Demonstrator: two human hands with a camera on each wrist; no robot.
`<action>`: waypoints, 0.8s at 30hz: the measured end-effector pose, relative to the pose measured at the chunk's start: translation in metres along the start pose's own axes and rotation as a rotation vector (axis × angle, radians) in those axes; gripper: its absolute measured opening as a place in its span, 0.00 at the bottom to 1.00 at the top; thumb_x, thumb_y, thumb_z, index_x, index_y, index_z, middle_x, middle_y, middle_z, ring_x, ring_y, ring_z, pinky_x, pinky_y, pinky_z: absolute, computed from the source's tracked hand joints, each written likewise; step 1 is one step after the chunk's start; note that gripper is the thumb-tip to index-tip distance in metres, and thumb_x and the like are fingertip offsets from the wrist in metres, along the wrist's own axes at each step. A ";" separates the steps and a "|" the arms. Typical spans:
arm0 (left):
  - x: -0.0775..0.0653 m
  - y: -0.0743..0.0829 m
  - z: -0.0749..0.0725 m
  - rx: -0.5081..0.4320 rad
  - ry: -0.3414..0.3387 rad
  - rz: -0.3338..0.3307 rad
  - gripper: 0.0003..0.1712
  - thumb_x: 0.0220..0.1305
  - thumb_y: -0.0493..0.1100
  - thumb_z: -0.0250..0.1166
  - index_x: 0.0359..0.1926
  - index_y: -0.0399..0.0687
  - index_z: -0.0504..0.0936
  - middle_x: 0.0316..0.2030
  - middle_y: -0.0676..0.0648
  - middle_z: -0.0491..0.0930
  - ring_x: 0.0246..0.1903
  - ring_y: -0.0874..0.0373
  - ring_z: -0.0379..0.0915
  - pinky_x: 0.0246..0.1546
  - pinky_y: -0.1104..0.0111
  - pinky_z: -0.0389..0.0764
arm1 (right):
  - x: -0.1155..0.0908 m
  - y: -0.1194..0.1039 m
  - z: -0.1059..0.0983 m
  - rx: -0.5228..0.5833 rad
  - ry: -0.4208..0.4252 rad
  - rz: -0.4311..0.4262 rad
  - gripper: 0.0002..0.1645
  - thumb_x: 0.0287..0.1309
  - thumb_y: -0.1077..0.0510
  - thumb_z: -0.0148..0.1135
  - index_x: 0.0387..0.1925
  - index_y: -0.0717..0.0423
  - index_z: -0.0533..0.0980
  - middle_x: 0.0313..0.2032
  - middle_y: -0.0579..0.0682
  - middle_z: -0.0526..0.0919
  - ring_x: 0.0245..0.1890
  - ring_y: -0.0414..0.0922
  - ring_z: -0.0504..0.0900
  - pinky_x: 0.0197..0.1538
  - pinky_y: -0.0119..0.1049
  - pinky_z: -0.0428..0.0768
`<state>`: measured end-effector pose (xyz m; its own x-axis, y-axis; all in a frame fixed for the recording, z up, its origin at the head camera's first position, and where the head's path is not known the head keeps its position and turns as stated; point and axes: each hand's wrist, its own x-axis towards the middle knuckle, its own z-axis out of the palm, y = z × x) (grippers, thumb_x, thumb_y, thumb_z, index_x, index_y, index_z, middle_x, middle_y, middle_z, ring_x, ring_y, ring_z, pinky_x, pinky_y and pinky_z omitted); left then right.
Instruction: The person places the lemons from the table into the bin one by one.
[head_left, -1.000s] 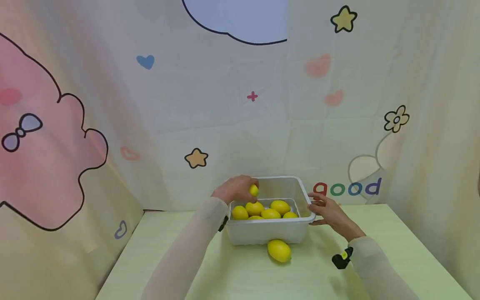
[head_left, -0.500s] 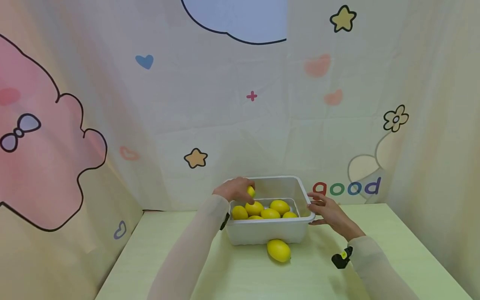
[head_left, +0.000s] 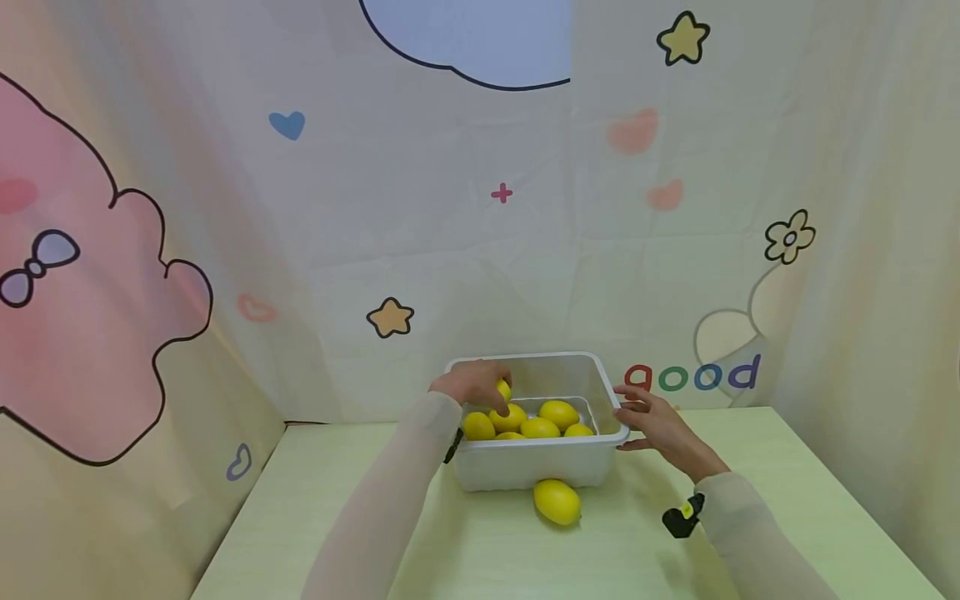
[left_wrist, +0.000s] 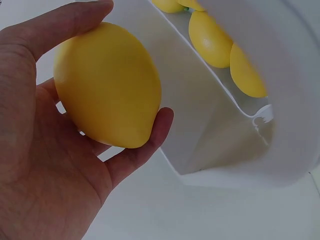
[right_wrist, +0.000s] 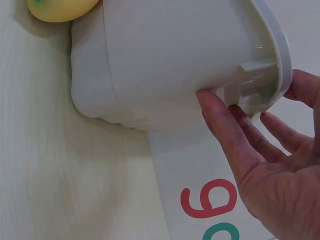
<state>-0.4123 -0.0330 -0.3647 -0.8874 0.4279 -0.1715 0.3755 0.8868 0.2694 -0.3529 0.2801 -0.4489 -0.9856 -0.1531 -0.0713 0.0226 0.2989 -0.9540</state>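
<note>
My left hand (head_left: 470,383) grips a yellow lemon (left_wrist: 107,85) between thumb and fingers, above the left part of a white plastic bin (head_left: 532,462). In the left wrist view the lemon shows large, its pointed end by a fingertip. Several lemons (head_left: 542,427) lie inside the bin, partly hidden by its front wall. At the bin's right side my right hand (head_left: 663,425) holds the rim; the right wrist view shows its thumb (right_wrist: 222,120) against the outer wall and fingers at the rim. Another lemon (head_left: 557,502) sits on the table before the bin.
The bin stands on a pale wooden table (head_left: 337,492) near its back edge. Behind it hangs a printed curtain (head_left: 450,233) with stars, hearts and the word "good"; more curtain hangs at both sides. Black wrist devices (head_left: 682,517) sit at the sleeves.
My left hand has come slightly lower toward the lemons in the bin, still gripping its lemon. The right hand, the bin and the lemon on the table stay in place.
</note>
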 end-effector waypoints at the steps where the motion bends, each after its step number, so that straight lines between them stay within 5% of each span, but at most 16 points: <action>1: 0.000 0.000 0.000 -0.003 -0.003 -0.001 0.29 0.52 0.53 0.72 0.57 0.61 0.78 0.44 0.57 0.79 0.43 0.55 0.73 0.45 0.59 0.79 | 0.000 0.000 0.000 0.000 0.000 0.001 0.37 0.70 0.54 0.53 0.75 0.54 0.52 0.70 0.70 0.58 0.65 0.71 0.67 0.47 0.49 0.86; 24: -0.003 -0.001 0.003 -0.060 0.001 0.009 0.24 0.56 0.54 0.70 0.55 0.63 0.78 0.55 0.50 0.77 0.45 0.55 0.73 0.49 0.58 0.81 | 0.001 -0.001 0.000 -0.004 0.008 -0.002 0.37 0.70 0.55 0.52 0.75 0.55 0.52 0.70 0.71 0.58 0.65 0.71 0.66 0.47 0.49 0.86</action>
<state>-0.4093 -0.0342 -0.3676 -0.8843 0.4358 -0.1678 0.3671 0.8708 0.3269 -0.3541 0.2795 -0.4485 -0.9869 -0.1468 -0.0667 0.0195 0.3022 -0.9531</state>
